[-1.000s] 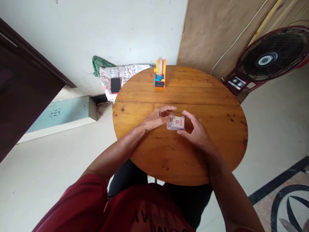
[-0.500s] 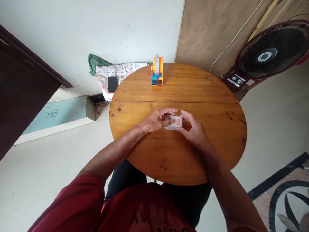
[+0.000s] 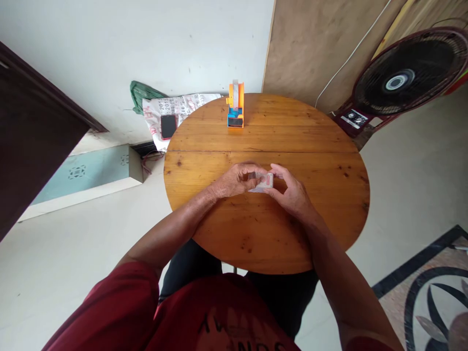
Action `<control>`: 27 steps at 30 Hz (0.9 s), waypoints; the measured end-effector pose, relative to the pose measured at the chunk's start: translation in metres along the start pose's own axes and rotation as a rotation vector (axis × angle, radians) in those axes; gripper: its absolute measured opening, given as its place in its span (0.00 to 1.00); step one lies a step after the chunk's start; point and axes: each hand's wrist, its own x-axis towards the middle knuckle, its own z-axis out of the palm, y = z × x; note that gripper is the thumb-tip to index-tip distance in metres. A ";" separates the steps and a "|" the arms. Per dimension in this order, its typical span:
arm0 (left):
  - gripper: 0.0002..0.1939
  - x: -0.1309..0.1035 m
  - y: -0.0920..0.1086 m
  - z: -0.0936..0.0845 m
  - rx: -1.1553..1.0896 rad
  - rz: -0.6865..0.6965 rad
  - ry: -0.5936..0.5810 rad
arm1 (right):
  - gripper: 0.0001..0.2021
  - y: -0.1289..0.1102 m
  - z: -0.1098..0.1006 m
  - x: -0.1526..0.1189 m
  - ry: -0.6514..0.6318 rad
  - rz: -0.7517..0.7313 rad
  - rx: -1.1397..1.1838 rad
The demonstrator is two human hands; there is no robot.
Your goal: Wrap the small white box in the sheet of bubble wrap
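Observation:
Over the middle of the round wooden table (image 3: 241, 229), a small pale box (image 3: 268, 181) with a see-through look and a red mark at one end is held between both hands. My left hand (image 3: 236, 181) grips its left end, with the thumb on the near side and the fingers curled over the top. On the other side, my right hand (image 3: 295, 196) has thumb and fingertips at the box's right end. The fingers cover part of the box, so its contents cannot be made out.
An orange and blue tape dispenser (image 3: 236, 105) with a roll of tape stands at the table's far edge. Beyond the left rim lie a dark phone (image 3: 168, 126) and a printed white sack (image 3: 153, 109). A fan (image 3: 405, 83) stands at the far right.
The left fingers have come down further over the box, hiding more of its top. The box looks slightly turned. The view has shifted a little; both hands stay in nearly the same place.

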 end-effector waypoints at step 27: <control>0.16 -0.002 -0.006 -0.003 -0.172 -0.016 0.113 | 0.30 -0.001 0.002 0.001 0.004 -0.073 -0.121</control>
